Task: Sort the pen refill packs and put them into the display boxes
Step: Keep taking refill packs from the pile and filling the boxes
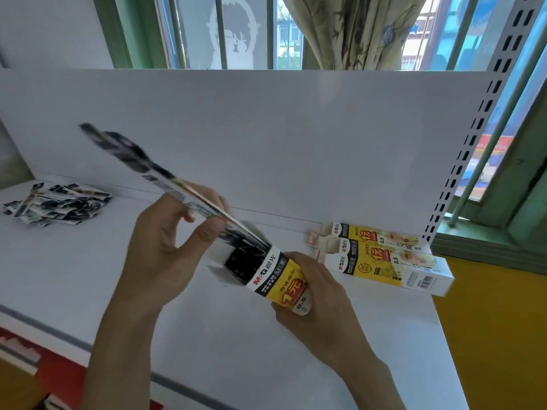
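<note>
Currently the left hand point(159, 247) pinches packs point(139, 159) entering the box point(281, 279) gripped by the right hand point(322, 294); next, they probably need pushing fully home.

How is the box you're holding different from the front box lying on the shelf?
The held box is tilted up in the right hand; the front lying box rests flat on the shelf. The held box has refill packs sticking out, gripped by the left hand; nothing sticks out of the front lying box. Both are yellow, black and white.
</note>
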Action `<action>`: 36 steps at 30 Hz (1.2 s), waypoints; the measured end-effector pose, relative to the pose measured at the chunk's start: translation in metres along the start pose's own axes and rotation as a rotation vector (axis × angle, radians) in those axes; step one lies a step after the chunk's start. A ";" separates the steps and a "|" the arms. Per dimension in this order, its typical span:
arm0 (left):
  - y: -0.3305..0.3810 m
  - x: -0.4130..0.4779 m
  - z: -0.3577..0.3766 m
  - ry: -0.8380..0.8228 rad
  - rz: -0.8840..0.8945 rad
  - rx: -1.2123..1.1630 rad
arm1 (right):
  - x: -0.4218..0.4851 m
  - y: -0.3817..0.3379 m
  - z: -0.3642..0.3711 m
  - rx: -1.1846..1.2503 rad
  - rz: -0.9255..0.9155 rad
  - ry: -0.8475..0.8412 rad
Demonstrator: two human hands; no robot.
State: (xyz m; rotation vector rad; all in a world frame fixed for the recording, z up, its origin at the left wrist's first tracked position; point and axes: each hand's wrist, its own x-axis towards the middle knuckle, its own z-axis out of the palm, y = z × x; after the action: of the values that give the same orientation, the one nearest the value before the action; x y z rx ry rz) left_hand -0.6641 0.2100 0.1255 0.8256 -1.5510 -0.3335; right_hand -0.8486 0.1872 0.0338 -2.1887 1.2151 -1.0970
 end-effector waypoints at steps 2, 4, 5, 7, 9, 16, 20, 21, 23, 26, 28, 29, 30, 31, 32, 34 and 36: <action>-0.002 -0.002 0.002 -0.125 -0.086 0.005 | 0.001 -0.001 0.002 -0.024 -0.034 -0.005; -0.006 -0.003 -0.003 -0.180 -0.157 0.028 | 0.002 -0.001 0.002 -0.037 -0.041 -0.014; -0.007 -0.004 -0.006 -0.188 -0.160 0.035 | 0.002 -0.001 0.002 -0.039 -0.040 -0.021; -0.001 -0.004 -0.012 -0.156 -0.150 0.011 | 0.002 -0.002 0.002 -0.040 -0.040 -0.026; 0.004 -0.004 -0.014 -0.005 -0.104 -0.007 | 0.003 -0.003 0.003 -0.047 -0.047 -0.018; 0.011 -0.003 -0.004 0.451 -0.203 0.118 | 0.005 -0.006 0.004 -0.066 -0.036 -0.025; -0.007 -0.011 0.010 0.132 -0.582 0.235 | 0.005 -0.009 0.005 -0.095 -0.038 -0.026; -0.008 -0.014 0.014 0.082 -0.616 0.206 | 0.005 -0.008 0.004 -0.108 -0.044 -0.009; -0.005 -0.016 0.016 0.083 -0.574 0.212 | 0.006 -0.006 0.001 -0.111 -0.032 0.010; 0.000 -0.013 0.012 0.215 -0.415 0.312 | 0.007 -0.005 -0.004 -0.102 -0.001 0.012; 0.001 -0.011 0.012 0.216 -0.376 0.329 | 0.008 -0.004 -0.006 -0.107 0.002 0.025; 0.001 -0.012 0.013 0.181 -0.374 0.343 | 0.008 -0.003 -0.007 -0.117 0.004 0.030; 0.000 -0.012 0.015 0.141 -0.374 0.361 | 0.007 -0.002 -0.008 -0.131 0.009 0.037; -0.002 -0.013 0.018 0.108 -0.380 0.374 | 0.007 -0.001 -0.010 -0.149 0.014 0.046; -0.004 -0.013 0.020 0.079 -0.390 0.373 | 0.006 -0.001 -0.011 -0.174 0.016 0.060; -0.008 -0.014 0.031 0.001 -0.424 0.317 | 0.006 0.002 -0.015 -0.259 0.003 0.075; -0.012 -0.016 0.044 -0.107 -0.394 0.348 | 0.004 0.006 -0.017 -0.348 -0.003 0.059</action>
State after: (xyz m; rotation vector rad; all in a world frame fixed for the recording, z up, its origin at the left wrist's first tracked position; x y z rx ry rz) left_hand -0.7034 0.2017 0.0982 1.4135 -1.5626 -0.4026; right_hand -0.8643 0.1812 0.0423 -2.4239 1.5262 -1.0203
